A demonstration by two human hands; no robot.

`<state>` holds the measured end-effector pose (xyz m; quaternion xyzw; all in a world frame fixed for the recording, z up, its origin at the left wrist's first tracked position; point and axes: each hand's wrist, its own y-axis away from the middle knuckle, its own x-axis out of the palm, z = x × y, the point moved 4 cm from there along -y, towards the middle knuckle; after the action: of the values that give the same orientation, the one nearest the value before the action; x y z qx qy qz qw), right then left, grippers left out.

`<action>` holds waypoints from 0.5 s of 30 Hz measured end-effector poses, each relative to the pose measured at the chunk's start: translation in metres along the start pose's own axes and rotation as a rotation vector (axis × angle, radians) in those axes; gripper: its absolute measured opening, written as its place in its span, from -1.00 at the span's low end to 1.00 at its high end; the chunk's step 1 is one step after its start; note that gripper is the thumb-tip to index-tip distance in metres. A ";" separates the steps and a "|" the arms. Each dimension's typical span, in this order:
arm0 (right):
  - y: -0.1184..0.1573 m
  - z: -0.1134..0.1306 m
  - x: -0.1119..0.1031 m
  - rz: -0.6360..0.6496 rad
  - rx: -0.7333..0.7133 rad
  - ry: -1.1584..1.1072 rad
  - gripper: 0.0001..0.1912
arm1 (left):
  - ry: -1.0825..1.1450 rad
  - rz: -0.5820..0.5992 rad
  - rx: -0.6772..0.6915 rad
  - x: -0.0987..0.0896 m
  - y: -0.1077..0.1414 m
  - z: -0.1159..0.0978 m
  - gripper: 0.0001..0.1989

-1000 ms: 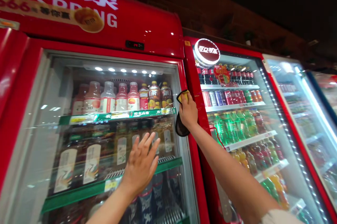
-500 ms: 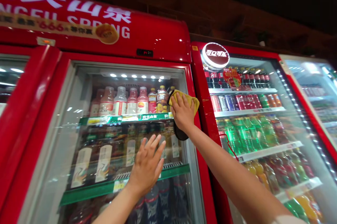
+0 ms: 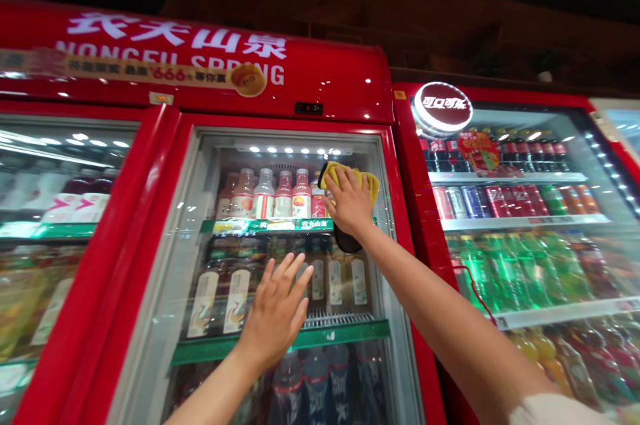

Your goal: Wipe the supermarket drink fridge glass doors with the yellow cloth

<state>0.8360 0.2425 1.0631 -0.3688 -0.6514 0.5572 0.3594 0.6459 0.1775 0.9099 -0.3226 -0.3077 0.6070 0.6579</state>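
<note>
Okay, far L at my 9 o'clock: red door of a drinks fridge (image 3: 90,178), bottles behind glass too blurred to read. At 11 o'clock, red header panel (image 3: 320,72) reads 农夫山泉 / NONGFU SPRING, w/ a promo strip below the Chinese showing "666" + a round orange badge. Small digital display (image 3: 309,108) sits on it, digits unreadable.

Next, the centre fridge's glass door (image 3: 200,278). Green shelf strip (image 3: 265,226) repeats 农夫山泉. Above it, pink + white bottles (image 3: 263,195); below, dark bottles w/ cream labels (image 3: 220,302), print too small.

My L hand (image 3: 277,312) at 7 o'clock: fingers spread wide, palm to the glass, can't tell if it's touching. R hand (image 3: 350,202) just R of centre: palm flat, fingers slightly apart, pressing yellow cloth (image 3: 353,175) on the door's upper R area, near the red frame. Dark fabric (image 3: 347,242) hangs below the R hand, can't tell what it is.

At 2 o'clock, 2nd red fridge (image 3: 425,212) w/ round 可口可乐 sign (image 3: 443,108), red cans (image 3: 500,202), green bottles (image 3: 505,272). Pale sleeve (image 3: 555,410) on my R arm at 4 o'clock.
</note>
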 end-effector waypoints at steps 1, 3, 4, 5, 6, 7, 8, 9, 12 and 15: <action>0.012 0.006 0.001 0.034 -0.102 0.003 -0.45 | -0.003 0.007 0.004 -0.001 0.002 0.002 -0.51; 0.038 0.003 -0.001 0.080 -0.257 0.002 -0.52 | -0.018 0.014 0.003 -0.005 0.007 0.011 -0.50; 0.046 -0.006 -0.004 0.081 -0.281 0.003 -0.54 | -0.029 0.014 0.001 -0.008 0.010 0.018 -0.50; 0.048 -0.017 -0.006 0.058 -0.253 0.003 -0.56 | -0.043 0.012 -0.002 -0.012 0.012 0.025 -0.50; 0.045 -0.029 -0.008 0.016 -0.176 0.005 -0.56 | -0.057 0.010 -0.008 -0.015 0.014 0.033 -0.50; 0.037 -0.039 -0.010 -0.037 -0.063 0.005 -0.57 | -0.073 0.009 -0.015 -0.018 0.015 0.042 -0.49; 0.026 -0.045 -0.009 -0.084 0.060 0.004 -0.57 | -0.091 0.009 -0.023 -0.021 0.015 0.051 -0.48; 0.013 -0.044 -0.007 -0.116 0.170 0.002 -0.58 | -0.109 0.010 -0.029 -0.023 0.016 0.058 -0.47; -0.016 -0.002 0.005 -0.095 0.223 0.001 -0.56 | -0.155 0.020 -0.040 -0.024 0.014 0.075 -0.42; -0.006 0.055 0.014 -0.011 -0.045 -0.008 -0.44 | -0.171 0.038 -0.040 -0.022 0.017 0.082 -0.40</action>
<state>0.7809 0.2289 1.0636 -0.3710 -0.6674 0.5418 0.3513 0.5689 0.1606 0.9453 -0.2885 -0.3683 0.6386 0.6110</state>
